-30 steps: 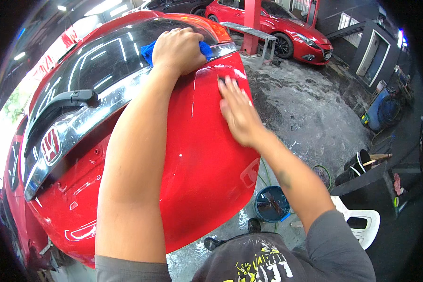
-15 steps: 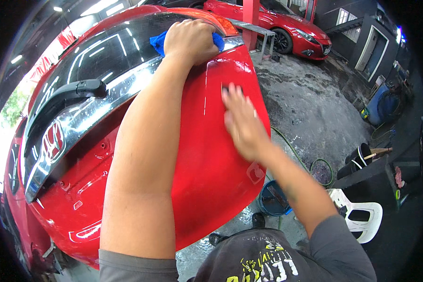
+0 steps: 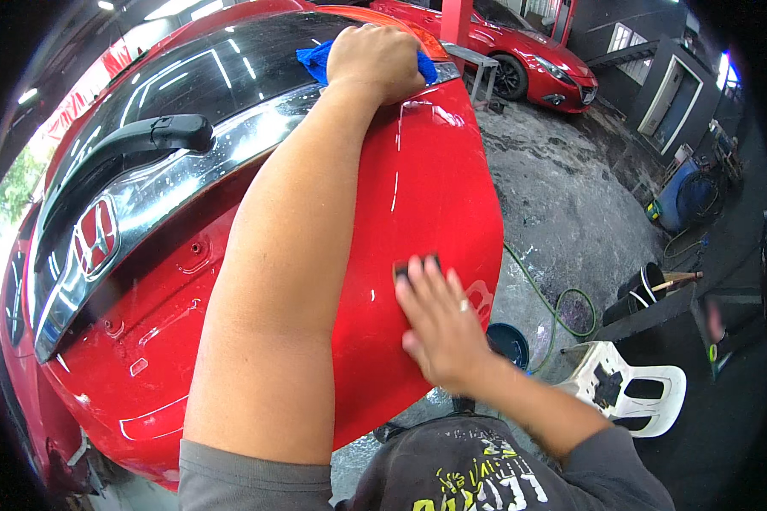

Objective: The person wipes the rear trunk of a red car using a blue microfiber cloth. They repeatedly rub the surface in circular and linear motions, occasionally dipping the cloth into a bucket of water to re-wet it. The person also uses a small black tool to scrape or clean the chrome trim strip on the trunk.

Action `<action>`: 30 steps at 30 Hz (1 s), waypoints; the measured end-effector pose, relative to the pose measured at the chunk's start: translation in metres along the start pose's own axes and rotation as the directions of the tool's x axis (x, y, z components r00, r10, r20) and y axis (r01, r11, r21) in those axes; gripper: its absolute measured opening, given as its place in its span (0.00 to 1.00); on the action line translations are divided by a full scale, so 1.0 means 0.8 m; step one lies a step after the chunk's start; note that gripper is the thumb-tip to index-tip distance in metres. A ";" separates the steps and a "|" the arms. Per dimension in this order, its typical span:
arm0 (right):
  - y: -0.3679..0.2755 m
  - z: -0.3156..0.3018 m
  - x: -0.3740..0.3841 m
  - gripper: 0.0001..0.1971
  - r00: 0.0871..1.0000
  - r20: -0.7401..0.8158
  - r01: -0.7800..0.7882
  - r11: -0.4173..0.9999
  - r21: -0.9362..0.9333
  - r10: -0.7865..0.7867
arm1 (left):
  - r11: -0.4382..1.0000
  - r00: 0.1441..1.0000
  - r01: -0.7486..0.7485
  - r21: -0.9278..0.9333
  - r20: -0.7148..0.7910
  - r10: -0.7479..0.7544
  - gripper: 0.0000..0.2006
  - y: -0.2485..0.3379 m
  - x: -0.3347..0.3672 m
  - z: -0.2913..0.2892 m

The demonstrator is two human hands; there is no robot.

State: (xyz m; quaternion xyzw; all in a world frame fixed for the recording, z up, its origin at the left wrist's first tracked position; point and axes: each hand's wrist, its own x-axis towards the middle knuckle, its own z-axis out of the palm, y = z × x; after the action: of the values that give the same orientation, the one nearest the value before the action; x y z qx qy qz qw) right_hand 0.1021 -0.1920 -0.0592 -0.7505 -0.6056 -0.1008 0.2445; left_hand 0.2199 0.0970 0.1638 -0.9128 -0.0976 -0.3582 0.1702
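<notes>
My left hand (image 3: 373, 61) is closed around a bunched blue cloth (image 3: 314, 61), resting at the top corner of a red car tailgate (image 3: 435, 187), beside the chrome trim and the orange tail light. Lower on the same panel, my right hand (image 3: 443, 319) lies with stretched fingers over a small dark flat pad (image 3: 402, 269), pressing it to the red paint. Only the pad's edges show past the fingertips. A ring is on one finger of that hand.
A rear wiper (image 3: 136, 140) and chrome trim (image 3: 170, 183) cross the tailgate's left part. On the right stand a white plastic chair (image 3: 656, 387), a dark bucket (image 3: 510, 341), a green hose (image 3: 562, 311) and a black bin (image 3: 643, 285). Another red car (image 3: 528, 47) is parked behind.
My right hand has slid down the panel with the dark pad. The left hand stays on the blue cloth by the tail light; the whole view has shifted slightly.
</notes>
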 end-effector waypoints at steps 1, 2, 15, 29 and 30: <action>-0.019 -0.004 -0.021 0.38 0.997 0.075 -0.004 1.000 0.017 0.003 | 1.000 1.000 0.003 -0.002 0.007 -0.002 0.17 0.001 -0.001 -0.003; -0.012 -0.011 -0.014 0.38 0.996 0.088 0.002 0.999 -0.032 0.001 | 1.000 1.000 0.005 -0.004 0.013 -0.005 0.15 0.001 0.000 -0.008; -0.013 -0.009 0.057 0.39 0.996 -0.064 -0.069 0.993 -0.097 0.063 | 0.999 1.000 -0.016 -0.038 0.005 0.016 0.15 -0.003 -0.005 0.002; -0.035 0.005 0.028 0.41 1.000 -0.028 0.002 0.999 -0.041 -0.003 | 1.000 1.000 0.001 -0.028 -0.009 -0.001 0.15 -0.003 -0.006 -0.003; -0.041 0.004 0.006 0.40 1.000 0.025 0.016 0.999 -0.033 -0.015 | 1.000 1.000 -0.004 -0.030 -0.012 0.003 0.15 -0.002 -0.005 -0.002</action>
State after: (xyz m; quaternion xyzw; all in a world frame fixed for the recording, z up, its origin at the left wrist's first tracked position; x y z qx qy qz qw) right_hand 0.0715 -0.1816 -0.0520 -0.7510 -0.6126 -0.1032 0.2238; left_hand 0.2152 0.0973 0.1623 -0.9132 -0.0896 -0.3649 0.1576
